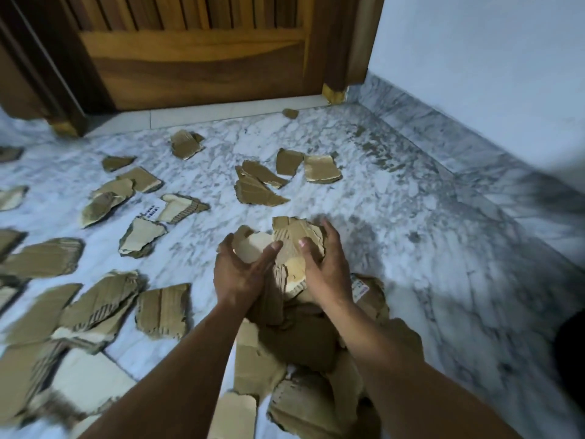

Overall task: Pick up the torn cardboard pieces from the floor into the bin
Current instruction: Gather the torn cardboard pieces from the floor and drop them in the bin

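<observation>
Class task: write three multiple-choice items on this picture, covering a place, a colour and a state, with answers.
1. Most loose torn brown cardboard pieces lie: A in the picture's left half; B in its right half; C on a chair.
2. The marble floor is: A white with grey veins; B red; C black.
3. The left hand and right hand: A hang empty; B grip one cardboard bunch; C lie flat on the floor.
Answers: A, pieces crowd the left; A, pale veined stone; B, both clasp it.
</observation>
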Demonstrator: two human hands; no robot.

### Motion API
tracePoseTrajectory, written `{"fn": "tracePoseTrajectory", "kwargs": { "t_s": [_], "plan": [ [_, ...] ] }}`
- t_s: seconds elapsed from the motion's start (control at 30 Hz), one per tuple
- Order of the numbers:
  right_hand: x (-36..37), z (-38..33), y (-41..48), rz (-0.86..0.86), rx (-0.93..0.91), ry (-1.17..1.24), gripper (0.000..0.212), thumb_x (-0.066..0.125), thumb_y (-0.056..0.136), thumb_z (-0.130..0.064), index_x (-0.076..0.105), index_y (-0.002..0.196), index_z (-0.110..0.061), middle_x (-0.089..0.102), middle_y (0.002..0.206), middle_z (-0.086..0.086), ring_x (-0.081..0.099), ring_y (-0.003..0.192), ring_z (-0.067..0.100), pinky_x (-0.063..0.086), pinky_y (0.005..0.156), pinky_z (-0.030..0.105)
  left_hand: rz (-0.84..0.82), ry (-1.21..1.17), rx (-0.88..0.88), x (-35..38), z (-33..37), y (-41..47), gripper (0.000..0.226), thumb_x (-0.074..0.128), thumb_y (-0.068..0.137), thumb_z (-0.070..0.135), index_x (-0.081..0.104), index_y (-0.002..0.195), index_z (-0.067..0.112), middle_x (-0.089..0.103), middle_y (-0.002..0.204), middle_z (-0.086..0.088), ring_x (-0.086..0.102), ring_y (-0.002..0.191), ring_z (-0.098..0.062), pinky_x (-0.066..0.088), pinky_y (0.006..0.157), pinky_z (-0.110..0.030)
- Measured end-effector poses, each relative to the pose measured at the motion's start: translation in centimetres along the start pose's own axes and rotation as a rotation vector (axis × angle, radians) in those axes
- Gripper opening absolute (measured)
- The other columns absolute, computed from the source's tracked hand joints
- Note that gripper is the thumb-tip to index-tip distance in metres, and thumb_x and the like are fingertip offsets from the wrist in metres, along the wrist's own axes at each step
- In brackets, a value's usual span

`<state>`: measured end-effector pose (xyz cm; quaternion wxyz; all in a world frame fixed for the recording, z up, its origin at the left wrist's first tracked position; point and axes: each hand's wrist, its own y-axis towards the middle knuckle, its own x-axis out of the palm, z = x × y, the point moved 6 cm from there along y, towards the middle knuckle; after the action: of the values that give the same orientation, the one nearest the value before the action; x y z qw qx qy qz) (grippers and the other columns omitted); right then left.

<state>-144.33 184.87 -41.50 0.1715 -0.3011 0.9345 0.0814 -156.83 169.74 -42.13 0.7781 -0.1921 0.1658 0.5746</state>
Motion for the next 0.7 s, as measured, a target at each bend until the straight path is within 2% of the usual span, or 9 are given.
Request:
{"fn": "tracePoseTrajectory", "kwargs": {
  "t_s": [0.13,0.23,0.3,0.33,0.37,0.43,0.5,0.6,0.7],
  "plan": [
    [-2.7,-2.4,-2.3,-0.027,-0.046,-0.059,0.051,0.056,0.095,-0.054,0.032,0.140,-0.051,0.058,0.120,-0.018,0.055,0.078,-0.014,0.046,0.063,0.008,0.055,-0.053,0.092,-1.3,1.5,-2.8,0.101,0.070,0.053,0.087,0.059,0.135,0.028,0.066,0.131,0.000,0.061,0.122,-0.024,0.045,0.090,-0.030],
    [-6.1,-4.6,-3.5,0.011,-0.061,-0.088,0.054,0.055,0.094,-0.059,0.027,0.139,-0.054,0.060,0.126,-0.015,0.058,0.081,-0.010,0.056,0.073,0.024,0.052,-0.095,0.179,-1.7,5.2,-4.6,0.097,0.077,0.058,0.081,0.059,0.136,0.027,0.066,0.132,-0.002,0.060,0.121,-0.025,0.048,0.093,-0.032],
    [-9.2,-7.0,-3.9,0.057,-0.098,-0.094,0.058,0.054,0.094,-0.058,0.025,0.142,-0.051,0.061,0.132,-0.009,0.054,0.073,-0.015,0.049,0.064,0.009,0.045,-0.109,0.259,-1.9,9.0,-6.2,0.096,0.077,0.060,0.080,0.058,0.137,0.026,0.066,0.130,-0.004,0.061,0.120,-0.027,0.050,0.094,-0.036],
    [-10.9,-8.3,-4.0,0.077,-0.114,-0.104,0.060,0.053,0.094,-0.058,0.022,0.145,-0.048,0.059,0.136,-0.006,0.054,0.073,-0.013,0.042,0.059,0.003,0.043,-0.122,0.299,-2.1,11.2,-7.1,0.094,0.077,0.061,0.079,0.059,0.136,0.025,0.067,0.129,-0.005,0.061,0.119,-0.027,0.050,0.093,-0.036],
    [-12.6,-9.7,-4.1,0.096,-0.127,-0.125,0.063,0.052,0.094,-0.059,0.020,0.147,-0.048,0.057,0.139,-0.004,0.059,0.081,-0.009,0.041,0.058,0.004,0.046,-0.146,0.338,-2.4,13.4,-8.1,0.093,0.077,0.062,0.078,0.059,0.136,0.025,0.067,0.128,-0.006,0.061,0.118,-0.027,0.049,0.092,-0.035],
    [-16.7,-13.1,-4.3,0.131,-0.158,-0.175,0.065,0.049,0.095,-0.061,0.016,0.148,-0.046,0.054,0.146,0.002,0.067,0.104,0.016,0.048,0.070,0.021,0.055,-0.175,0.404,-2.5,18.0,-10.0,0.092,0.077,0.062,0.078,0.059,0.135,0.025,0.067,0.128,-0.007,0.061,0.119,-0.028,0.047,0.092,-0.033],
    [-20.1,-16.4,-4.2,0.181,-0.218,-0.206,0.065,0.049,0.096,-0.059,0.017,0.149,-0.040,0.051,0.148,0.006,0.062,0.117,0.029,0.047,0.084,0.030,0.053,-0.194,0.459,-2.5,22.2,-11.1,0.095,0.076,0.063,0.079,0.057,0.137,0.024,0.066,0.128,-0.009,0.059,0.120,-0.030,0.050,0.099,-0.039],
    [-27.8,-21.1,-4.9,0.279,-0.290,-0.209,0.059,0.049,0.098,-0.055,0.022,0.146,-0.035,0.053,0.144,0.008,0.060,0.117,0.031,0.049,0.089,0.036,0.055,-0.283,0.556,-1.6,29.8,-14.9,0.096,0.074,0.062,0.081,0.057,0.138,0.025,0.064,0.129,-0.008,0.058,0.120,-0.028,0.051,0.100,-0.043],
    [-36.0,-23.4,-5.6,0.393,-0.322,-0.197,0.055,0.050,0.098,-0.054,0.023,0.144,-0.038,0.057,0.138,0.002,0.062,0.113,0.026,0.045,0.074,0.022,0.071,-0.327,0.691,0.6,36.8,-19.9,0.096,0.070,0.065,0.083,0.055,0.140,0.026,0.060,0.134,-0.006,0.055,0.124,-0.027,0.047,0.098,-0.039]
  ]
}}
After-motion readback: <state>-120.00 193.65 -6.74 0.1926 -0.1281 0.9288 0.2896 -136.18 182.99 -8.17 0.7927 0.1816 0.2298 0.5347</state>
